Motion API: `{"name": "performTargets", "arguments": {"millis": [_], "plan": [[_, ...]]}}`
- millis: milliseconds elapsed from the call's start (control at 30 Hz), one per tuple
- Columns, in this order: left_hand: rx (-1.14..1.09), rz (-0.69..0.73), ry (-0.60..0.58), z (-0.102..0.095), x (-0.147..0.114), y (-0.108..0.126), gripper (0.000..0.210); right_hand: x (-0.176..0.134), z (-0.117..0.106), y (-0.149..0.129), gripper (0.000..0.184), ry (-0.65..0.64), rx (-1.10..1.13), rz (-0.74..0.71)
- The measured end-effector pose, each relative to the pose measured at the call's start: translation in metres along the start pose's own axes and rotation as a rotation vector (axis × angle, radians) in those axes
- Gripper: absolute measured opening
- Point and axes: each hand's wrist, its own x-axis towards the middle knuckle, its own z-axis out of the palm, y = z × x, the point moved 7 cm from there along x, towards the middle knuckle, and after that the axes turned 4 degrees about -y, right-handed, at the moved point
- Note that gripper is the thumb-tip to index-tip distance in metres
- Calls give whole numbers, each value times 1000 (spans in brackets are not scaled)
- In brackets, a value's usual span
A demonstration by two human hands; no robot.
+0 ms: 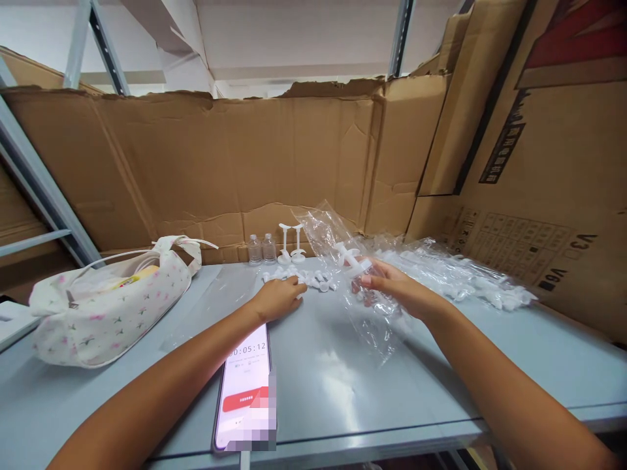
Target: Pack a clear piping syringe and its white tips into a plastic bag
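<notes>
My right hand [386, 282] grips a clear plastic bag [326, 228] above the table. Inside the bag, near my fingers, is a white plastic piece [360, 266] with a round base. My left hand [279, 298] rests at the near edge of a scatter of small white plastic parts [321, 279]. Its fingers are curled down, and whatever is beneath them is hidden. Behind these parts stand two small clear bottles [261, 249] and two upright white stands [296, 245].
A phone [247, 391] showing a timer lies below my left forearm. On the left sits a floral cloth bag [112, 313], beside a flat clear plastic sheet [210, 303]. Bagged white parts [460, 274] are heaped at right. Cardboard [235, 156] walls the back.
</notes>
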Motion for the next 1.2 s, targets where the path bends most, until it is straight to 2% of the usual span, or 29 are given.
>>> {"name": "performTargets", "arguments": {"millis": [233, 300, 433, 500, 600, 667, 767, 900, 1133, 1200], "plan": [[-215, -92, 245, -56, -34, -18, 22, -1, 2, 5, 36, -11, -31, 100], [-492, -191, 389, -70, -51, -30, 18, -1, 7, 7, 32, -52, -40, 148], [-927, -268, 421, -70, -73, -36, 18, -2, 28, 12, 29, -186, -27, 197], [-1000, -275, 416, -71, -79, -34, 19, -3, 40, 13, 31, -274, -33, 204], [-987, -280, 411, -75, -83, -30, 19, -6, 55, 17, 34, -390, -55, 225], [-1004, -260, 371, -76, -82, -27, 18, -7, 63, 19, 35, -461, -53, 227], [-1130, -205, 208, -68, -78, -20, 18, -9, 71, 20, 38, -541, -51, 209], [-1206, -214, 29, -56, -79, -21, 22, -11, 74, 22, 39, -569, -69, 224], [-983, -300, -266, -38, -89, -28, 20, -14, 76, 23, 41, -583, -172, 246], [-916, -263, -320, -35, -90, -23, 20, -14, 78, 21, 43, -585, -208, 234]]}}
